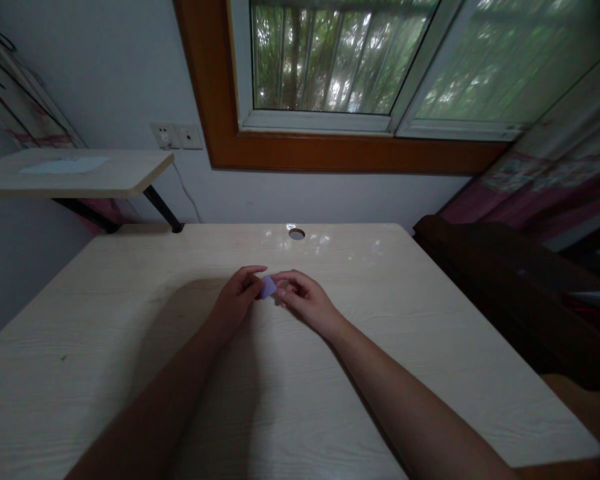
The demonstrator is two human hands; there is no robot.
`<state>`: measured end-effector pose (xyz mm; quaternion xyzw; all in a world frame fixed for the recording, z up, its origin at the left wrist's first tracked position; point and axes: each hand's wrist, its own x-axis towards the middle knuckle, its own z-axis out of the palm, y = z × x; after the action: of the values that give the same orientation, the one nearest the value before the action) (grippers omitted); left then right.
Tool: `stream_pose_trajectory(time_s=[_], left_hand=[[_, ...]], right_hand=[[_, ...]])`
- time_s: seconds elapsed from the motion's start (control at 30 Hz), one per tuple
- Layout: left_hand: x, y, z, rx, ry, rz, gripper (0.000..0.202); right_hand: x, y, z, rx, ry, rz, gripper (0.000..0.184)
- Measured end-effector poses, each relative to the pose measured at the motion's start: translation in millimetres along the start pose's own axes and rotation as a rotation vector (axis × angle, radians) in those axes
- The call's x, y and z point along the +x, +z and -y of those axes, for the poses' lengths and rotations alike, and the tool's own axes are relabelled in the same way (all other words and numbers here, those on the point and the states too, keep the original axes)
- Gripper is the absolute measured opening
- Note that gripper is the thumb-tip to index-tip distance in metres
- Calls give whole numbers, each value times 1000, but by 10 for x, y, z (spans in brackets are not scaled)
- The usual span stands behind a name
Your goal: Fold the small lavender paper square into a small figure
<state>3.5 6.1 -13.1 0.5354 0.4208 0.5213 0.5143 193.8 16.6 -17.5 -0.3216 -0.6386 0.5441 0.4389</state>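
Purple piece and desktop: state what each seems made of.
Purple piece: perhaps paper, matte, from its flat, straight-edged face; too small to be sure. Desktop: probably wood-grain laminate with a slight sheen, given its pale streaks and bright reflections.

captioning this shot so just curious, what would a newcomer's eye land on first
Probably the small purple piece over the pale desk, pinched in the left hand, with the right hand close beside it. Next, likely the bright window in its orange-brown frame at the top, then the raised shelf at the left.
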Motion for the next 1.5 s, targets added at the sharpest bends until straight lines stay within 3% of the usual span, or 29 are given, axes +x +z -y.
stream_pose_trajectory(time_s=[0.5,0.77,1.2,1.5], left_hand=[[-16,42,-70,16,-30,6,31],[-8,24,12,68,8,29,31],[-27,14,77,110,49,61,32],[-15,4,91,77,20,34,40]], right_hand=[[-14,5,6,-72,-5,-13,29],[-10,-14,35,-144,-95,18,14],[-12,-27,3,-132,-40,20,12],[-11,-11,-5,-164,-102,-92,14]])
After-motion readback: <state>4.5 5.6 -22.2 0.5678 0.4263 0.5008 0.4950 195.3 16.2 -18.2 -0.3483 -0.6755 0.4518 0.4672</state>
